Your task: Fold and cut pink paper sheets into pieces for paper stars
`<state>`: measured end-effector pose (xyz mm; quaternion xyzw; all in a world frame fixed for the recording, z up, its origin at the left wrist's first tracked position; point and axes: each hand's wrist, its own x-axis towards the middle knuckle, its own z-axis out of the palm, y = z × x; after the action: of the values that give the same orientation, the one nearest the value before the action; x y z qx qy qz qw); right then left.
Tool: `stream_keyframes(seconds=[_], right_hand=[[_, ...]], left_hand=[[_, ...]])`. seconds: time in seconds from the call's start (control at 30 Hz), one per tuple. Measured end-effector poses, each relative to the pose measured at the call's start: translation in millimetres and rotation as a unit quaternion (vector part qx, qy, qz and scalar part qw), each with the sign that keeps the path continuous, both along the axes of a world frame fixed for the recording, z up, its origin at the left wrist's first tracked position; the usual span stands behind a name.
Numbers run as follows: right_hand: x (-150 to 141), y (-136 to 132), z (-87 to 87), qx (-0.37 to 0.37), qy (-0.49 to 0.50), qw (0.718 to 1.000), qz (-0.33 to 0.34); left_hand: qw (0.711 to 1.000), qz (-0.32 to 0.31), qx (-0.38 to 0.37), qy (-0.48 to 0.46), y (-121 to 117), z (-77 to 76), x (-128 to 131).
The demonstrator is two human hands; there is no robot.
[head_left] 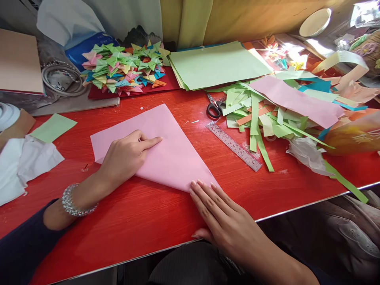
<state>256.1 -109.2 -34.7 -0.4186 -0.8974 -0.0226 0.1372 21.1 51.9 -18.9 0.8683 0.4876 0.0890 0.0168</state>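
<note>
A folded sheet of pink paper (178,158) lies on the red table, its narrow corner pointing toward my right hand. My left hand (126,154) rests on the paper's left part, index finger stretched out and pressed down, the other fingers curled under. At the narrow corner, my right hand (221,213) lies flat with its fingers straight and close together, fingertips on the folded edge. Neither hand grips anything. Right of the paper are a clear ruler (234,146) and black-handled scissors (214,109), the blades partly covered by paper scraps.
Green, orange and pink paper strips (258,114) are heaped at the right. Large green sheets (219,65) lie at the back, beside a colourful folded-paper ornament (121,69). A small green square (54,128) and crumpled white tissue (35,160) are at left. The table's edge (297,206) runs close to me.
</note>
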Motion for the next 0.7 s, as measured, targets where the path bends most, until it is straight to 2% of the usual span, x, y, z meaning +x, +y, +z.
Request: stream_keyframes(seconds=[0.4,0.7], right_hand=[[4.0,2.5,-0.1,0.003,-0.022,1.0,-0.014],[7.6,6.1,0.0,-0.012,-0.038,0.999,-0.022]], left_hand=[[0.999,-0.006,0.024,0.031,-1.0,0.9,0.6],[0.998,-0.032,0.05,0.032,-0.2,-5.1,-2.1]])
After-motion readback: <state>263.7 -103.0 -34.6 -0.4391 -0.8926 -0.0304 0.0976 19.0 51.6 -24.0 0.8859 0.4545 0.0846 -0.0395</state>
